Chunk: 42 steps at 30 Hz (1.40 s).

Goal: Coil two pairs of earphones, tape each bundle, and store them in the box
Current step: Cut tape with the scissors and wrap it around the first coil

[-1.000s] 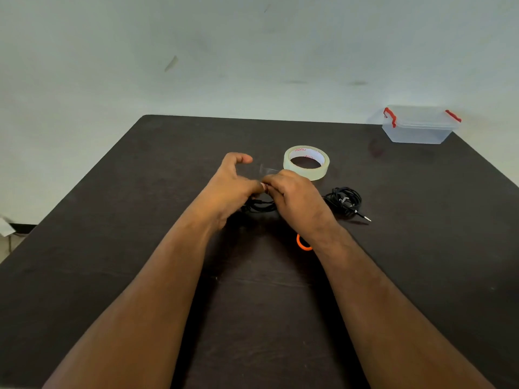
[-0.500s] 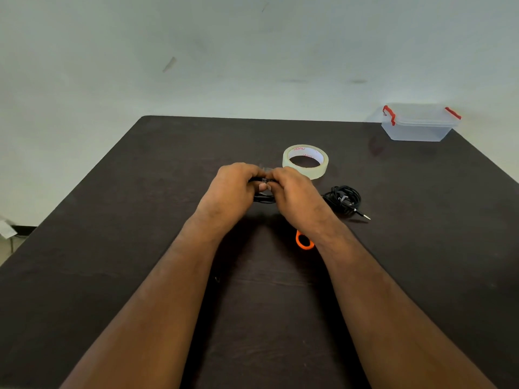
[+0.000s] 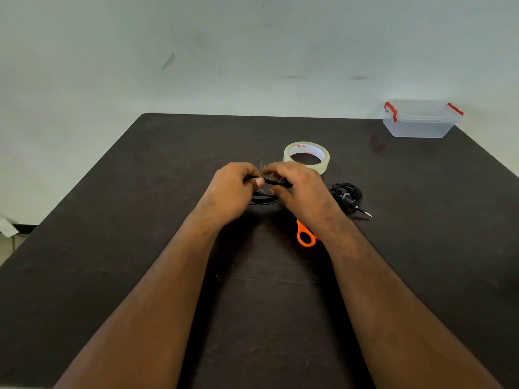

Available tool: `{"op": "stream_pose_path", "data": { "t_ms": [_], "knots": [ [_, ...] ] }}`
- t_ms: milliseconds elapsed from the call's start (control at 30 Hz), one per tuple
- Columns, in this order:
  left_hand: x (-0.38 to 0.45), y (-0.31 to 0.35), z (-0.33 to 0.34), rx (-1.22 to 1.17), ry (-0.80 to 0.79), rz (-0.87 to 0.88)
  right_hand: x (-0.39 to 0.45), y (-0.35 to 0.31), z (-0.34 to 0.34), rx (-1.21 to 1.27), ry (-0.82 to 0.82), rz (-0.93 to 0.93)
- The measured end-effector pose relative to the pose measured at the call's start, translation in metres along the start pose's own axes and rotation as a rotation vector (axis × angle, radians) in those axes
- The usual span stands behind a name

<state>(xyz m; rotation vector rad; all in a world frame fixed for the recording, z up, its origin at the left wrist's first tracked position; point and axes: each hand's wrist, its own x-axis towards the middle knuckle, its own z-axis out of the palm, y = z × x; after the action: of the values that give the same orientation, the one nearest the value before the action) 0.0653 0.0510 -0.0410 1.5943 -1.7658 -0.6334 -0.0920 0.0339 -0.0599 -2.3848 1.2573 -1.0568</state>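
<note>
2 bare forearms (no sleeves, jewellery).

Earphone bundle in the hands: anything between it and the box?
Nothing solid blocks the way. The bundle is gripped by the left hand and right hand; the tape roll sits just beyond, left of a straight line to the box. The box lid looks shut, so it needs opening first.

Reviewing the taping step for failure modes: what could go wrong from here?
1. Both hands, left hand and right hand, pinch the coiled earphones; the short clear tape piece might stick to fingers or itself.
2. Loops hang loose below the grip and may uncoil.
3. The box looks closed, far off.
</note>
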Motion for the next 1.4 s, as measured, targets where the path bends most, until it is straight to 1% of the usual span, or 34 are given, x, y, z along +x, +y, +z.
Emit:
{"op": "stream_pose_path", "data": {
  "t_ms": [200, 333, 467, 567, 667, 767, 833, 1000, 1200, 1400],
  "knots": [
    [-0.002, 0.004, 0.001, -0.129, -0.047, -0.094, -0.001, 0.000, 0.000, -0.054, 0.033, -0.065],
    [-0.003, 0.005, -0.002, -0.359, -0.098, -0.181, -0.001, -0.001, 0.000, -0.108, 0.090, -0.161],
    [-0.003, 0.003, -0.005, -0.539, -0.135, -0.222, -0.002, 0.001, -0.001, -0.092, 0.152, -0.211],
    [-0.003, 0.005, -0.009, -0.633, -0.119, -0.265, -0.002, 0.003, 0.000, -0.102, 0.199, -0.255],
    [-0.002, 0.005, -0.012, -0.676, -0.103, -0.305, 0.000, 0.004, 0.003, -0.141, 0.266, -0.322],
    [-0.003, 0.005, -0.014, -0.675, -0.092, -0.300, 0.001, 0.005, 0.005, -0.180, 0.351, -0.373],
    [-0.003, 0.003, -0.014, -0.617, -0.068, -0.262, 0.001, 0.005, 0.004, -0.174, 0.364, -0.385],
    [-0.002, 0.001, -0.007, -0.505, 0.018, -0.214, 0.000, 0.004, 0.003, -0.105, 0.319, -0.368],
    [-0.003, 0.005, 0.002, -0.456, 0.159, -0.188, 0.001, -0.002, 0.003, -0.125, 0.279, -0.421],
    [-0.002, 0.003, 0.008, -0.438, 0.223, -0.164, 0.002, -0.001, 0.003, -0.090, 0.267, -0.443]
  ]
}}
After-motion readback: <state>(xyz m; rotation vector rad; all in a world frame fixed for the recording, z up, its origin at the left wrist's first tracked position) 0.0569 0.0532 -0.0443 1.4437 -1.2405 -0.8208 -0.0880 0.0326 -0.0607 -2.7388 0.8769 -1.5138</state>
